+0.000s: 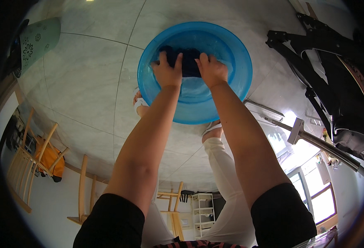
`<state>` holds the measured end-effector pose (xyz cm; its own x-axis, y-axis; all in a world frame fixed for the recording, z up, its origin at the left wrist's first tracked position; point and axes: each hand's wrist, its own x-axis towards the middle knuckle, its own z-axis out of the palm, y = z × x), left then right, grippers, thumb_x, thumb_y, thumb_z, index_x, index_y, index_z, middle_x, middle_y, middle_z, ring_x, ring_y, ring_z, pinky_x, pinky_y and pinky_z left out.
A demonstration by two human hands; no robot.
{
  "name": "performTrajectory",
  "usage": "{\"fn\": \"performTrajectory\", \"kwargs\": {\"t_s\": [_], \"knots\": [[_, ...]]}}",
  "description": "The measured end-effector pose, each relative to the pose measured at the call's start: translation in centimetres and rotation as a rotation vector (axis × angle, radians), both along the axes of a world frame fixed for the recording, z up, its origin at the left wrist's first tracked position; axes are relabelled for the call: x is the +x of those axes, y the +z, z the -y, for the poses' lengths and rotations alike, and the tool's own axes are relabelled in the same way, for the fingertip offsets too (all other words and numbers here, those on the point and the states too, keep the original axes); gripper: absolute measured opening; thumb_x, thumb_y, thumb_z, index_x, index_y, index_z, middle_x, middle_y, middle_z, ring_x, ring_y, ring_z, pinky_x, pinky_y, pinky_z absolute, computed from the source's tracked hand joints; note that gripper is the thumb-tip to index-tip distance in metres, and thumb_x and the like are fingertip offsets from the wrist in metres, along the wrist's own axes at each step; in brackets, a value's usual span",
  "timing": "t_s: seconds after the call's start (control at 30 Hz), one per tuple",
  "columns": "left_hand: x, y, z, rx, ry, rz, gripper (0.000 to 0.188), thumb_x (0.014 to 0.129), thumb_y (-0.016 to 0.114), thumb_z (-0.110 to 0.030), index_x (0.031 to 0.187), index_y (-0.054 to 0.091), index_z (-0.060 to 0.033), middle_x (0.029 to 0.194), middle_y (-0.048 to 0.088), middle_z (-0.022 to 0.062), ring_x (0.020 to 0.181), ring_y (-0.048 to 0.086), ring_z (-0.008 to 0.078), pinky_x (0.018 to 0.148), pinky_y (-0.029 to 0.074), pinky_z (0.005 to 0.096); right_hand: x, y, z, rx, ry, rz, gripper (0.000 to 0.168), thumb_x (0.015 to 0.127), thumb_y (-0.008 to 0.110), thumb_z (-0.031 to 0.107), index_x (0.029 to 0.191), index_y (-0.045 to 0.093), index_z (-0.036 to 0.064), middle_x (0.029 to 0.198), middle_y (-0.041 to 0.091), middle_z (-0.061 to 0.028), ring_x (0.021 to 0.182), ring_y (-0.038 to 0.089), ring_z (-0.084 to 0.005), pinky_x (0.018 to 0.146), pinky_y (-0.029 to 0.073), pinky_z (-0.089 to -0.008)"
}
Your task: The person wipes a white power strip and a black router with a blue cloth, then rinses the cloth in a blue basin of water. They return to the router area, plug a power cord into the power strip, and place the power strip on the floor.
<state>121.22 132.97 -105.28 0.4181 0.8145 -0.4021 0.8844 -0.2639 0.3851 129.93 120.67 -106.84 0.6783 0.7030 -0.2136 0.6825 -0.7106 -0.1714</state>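
Note:
A round blue plastic basin (194, 116) sits on the floor between my feet, with what looks like water in it. Inside lies a bunched, dark navy cloth (190, 63), apparently wet. My left hand (169, 72) grips its left part, thumb and fingers pressed into the fabric. On the other side, my right hand (213, 70) holds the right end of the cloth between thumb and fingers. The cloth's underside is hidden, and its exact kind cannot be made out.
Grey tiles make up the floor (89, 77). A green flower-patterned bin (40, 43) stands at upper left, and wooden chairs (42, 155) at lower left. Black folding-frame equipment (312, 62) and a metal pole (324, 144) are on the right. A white shelf rack (203, 210) stands behind me.

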Motion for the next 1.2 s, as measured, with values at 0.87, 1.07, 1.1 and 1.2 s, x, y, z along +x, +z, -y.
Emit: {"fn": "performTrajectory", "kwargs": {"t_s": [0.87,1.07,1.1,1.2], "knots": [[-4.1,-2.9,1.5,-1.519,1.168,0.601,0.041,0.095,0.051,-0.041,0.127,0.053,-0.0153,0.128,0.053,0.0118,0.114,0.053,0.0283,0.094,0.049,0.0431,-3.9,13.8,-3.0,0.282,-0.510,-0.506,0.025,0.093,0.059,0.027,0.081,0.061,0.005,0.081,0.062,-0.0216,0.072,0.061,-0.0392,0.061,0.049,-0.0420],[-1.7,-0.2,0.6,-1.914,0.964,0.663,0.057,0.095,0.047,-0.052,0.135,0.048,-0.0122,0.132,0.054,0.0109,0.119,0.052,0.0297,0.103,0.041,0.0467,-5.2,10.0,-2.8,0.385,-0.580,-0.893,0.033,0.090,0.062,0.028,0.070,0.055,0.002,0.065,0.060,-0.0213,0.062,0.060,-0.0404,0.055,0.048,-0.0453],[-1.5,-0.4,0.5,-2.000,0.959,0.664,0.056,0.096,0.045,-0.052,0.135,0.048,-0.0120,0.133,0.053,0.0103,0.120,0.052,0.0298,0.104,0.041,0.0464,-4.9,9.1,-2.8,0.381,-0.587,-0.915,0.034,0.091,0.062,0.028,0.069,0.054,0.002,0.065,0.060,-0.0216,0.062,0.060,-0.0402,0.054,0.047,-0.0450],[-1.0,0.1,1.6,-1.647,1.111,0.534,0.054,0.099,0.037,-0.051,0.136,0.048,-0.0128,0.132,0.055,0.0102,0.119,0.052,0.0296,0.102,0.042,0.0439,-5.0,6.3,-2.8,0.244,-0.409,-0.467,0.031,0.089,0.062,0.031,0.068,0.058,0.008,0.066,0.062,-0.0172,0.060,0.062,-0.0351,0.051,0.048,-0.0429]]}}
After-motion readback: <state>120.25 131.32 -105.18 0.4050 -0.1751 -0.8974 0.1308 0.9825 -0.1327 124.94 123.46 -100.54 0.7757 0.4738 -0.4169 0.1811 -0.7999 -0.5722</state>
